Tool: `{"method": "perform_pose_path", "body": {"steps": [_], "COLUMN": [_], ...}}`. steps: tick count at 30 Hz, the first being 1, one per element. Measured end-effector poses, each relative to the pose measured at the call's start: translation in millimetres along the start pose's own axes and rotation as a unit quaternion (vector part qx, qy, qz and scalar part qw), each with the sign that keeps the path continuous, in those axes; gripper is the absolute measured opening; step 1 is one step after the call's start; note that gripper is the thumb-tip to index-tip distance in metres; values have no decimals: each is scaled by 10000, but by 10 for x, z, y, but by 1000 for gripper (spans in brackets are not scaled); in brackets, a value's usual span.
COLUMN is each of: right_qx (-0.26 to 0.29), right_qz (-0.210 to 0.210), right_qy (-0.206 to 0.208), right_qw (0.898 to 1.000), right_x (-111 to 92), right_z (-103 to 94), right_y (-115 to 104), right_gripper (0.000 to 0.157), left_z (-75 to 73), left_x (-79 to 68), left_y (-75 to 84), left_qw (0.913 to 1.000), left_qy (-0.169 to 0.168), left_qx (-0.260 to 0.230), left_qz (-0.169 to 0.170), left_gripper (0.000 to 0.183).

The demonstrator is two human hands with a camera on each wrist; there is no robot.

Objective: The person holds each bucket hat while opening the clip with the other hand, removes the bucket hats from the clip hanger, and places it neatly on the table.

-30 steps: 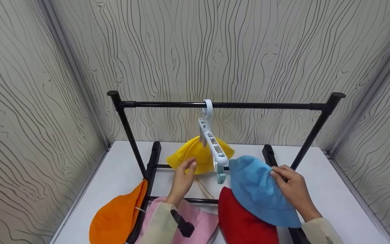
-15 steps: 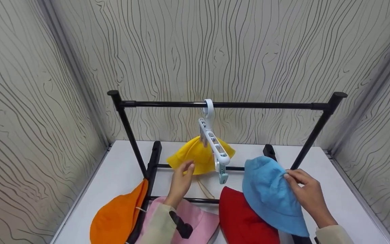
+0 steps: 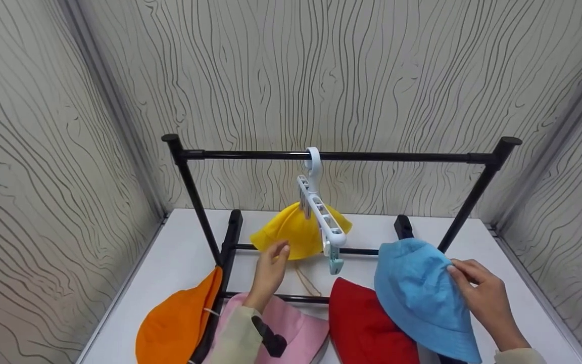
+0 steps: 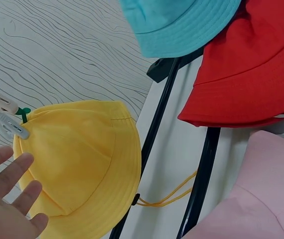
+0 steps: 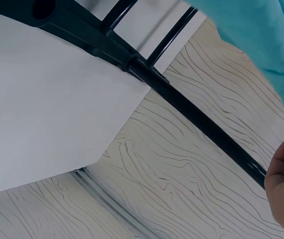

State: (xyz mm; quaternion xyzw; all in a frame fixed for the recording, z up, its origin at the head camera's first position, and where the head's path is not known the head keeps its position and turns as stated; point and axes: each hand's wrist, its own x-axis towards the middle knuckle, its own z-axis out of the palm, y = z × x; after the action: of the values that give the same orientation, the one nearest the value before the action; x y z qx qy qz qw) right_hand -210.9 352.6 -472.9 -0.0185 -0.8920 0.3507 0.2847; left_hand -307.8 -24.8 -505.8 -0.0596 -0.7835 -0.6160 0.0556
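Observation:
A blue bucket hat (image 3: 417, 293) hangs from my right hand (image 3: 485, 296), which pinches it at the crown between thumb and fingers. Behind, a yellow bucket hat (image 3: 283, 230) hangs on the white clip hanger (image 3: 335, 237); the left wrist view shows small clips (image 4: 15, 127) at its crown. My left hand (image 3: 269, 273) is just in front of the yellow hat, its fingers spread and holding nothing in the left wrist view. A pale green clip (image 3: 336, 265) dangles from the hanger's near end. Only part of my right hand shows in the right wrist view.
The hanger hooks over the top bar (image 3: 397, 156) of a black rack. An orange hat (image 3: 175, 323) lies at the rack's left foot, with a pink hat (image 3: 296, 328) and a red hat (image 3: 361, 318) in front. Patterned walls (image 3: 250, 76) enclose the white table (image 3: 157, 258).
My right hand has moved rightward and a little down with the blue hat, away from the hanger. My left hand has stayed nearly in place by the yellow hat.

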Motion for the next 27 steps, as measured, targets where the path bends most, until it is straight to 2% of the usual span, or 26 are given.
{"method": "perform_pose_path", "body": {"steps": [8,20,27], "right_qx": [-26,71,-353], "right_qz": [334,654,1453], "right_qy": [77,403,100], "right_qw": [9994,9970,9887], "right_x": [-41,-130,-207], "right_z": [-104,-222,-306], "right_y": [112,304,468], "right_gripper": [26,27,36], "left_z": [-10,-15,-2], "left_x": [-15,-47,-57], "left_y": [-1,-29,-48], "left_qw": [9998,9999,9996], "left_qy": [-49,-104,-107], "left_qx": [-30,79,122], "left_qz": [-206,-92,-221], "left_gripper": [38,41,43]}}
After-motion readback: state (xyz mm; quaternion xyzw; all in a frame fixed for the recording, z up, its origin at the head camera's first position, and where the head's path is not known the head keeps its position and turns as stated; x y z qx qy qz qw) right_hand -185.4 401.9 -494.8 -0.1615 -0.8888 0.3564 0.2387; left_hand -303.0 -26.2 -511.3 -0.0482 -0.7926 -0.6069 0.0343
